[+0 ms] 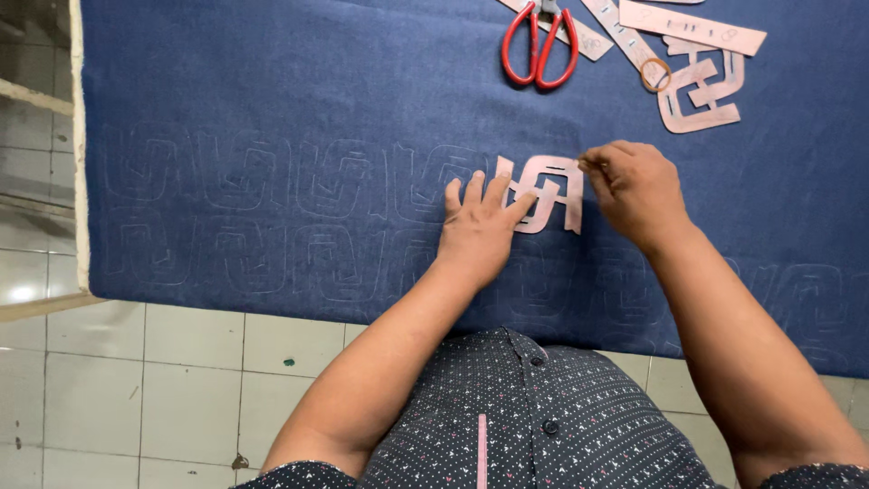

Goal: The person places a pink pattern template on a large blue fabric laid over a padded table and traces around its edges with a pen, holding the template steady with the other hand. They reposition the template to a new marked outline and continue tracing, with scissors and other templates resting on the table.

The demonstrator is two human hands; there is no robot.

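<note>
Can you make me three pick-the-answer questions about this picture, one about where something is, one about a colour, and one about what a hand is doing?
1. Where are the scissors?
A. on the floor
B. at the far edge of the blue cloth
C. in a hand

2. What colour are the scissor handles?
A. red
B. green
C. yellow

3. What is the left hand doing?
A. pressing flat on the pink template
B. making a fist
C. hanging in the air

Answers: 1 B, they lie up top beside spare pink strips. 2 A, both loops are red. 3 A, fingers spread on it while the right hand pinches at its top edge.

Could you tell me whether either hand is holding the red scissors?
No, the red scissors lie untouched on the blue fabric, away from both hands.
</note>
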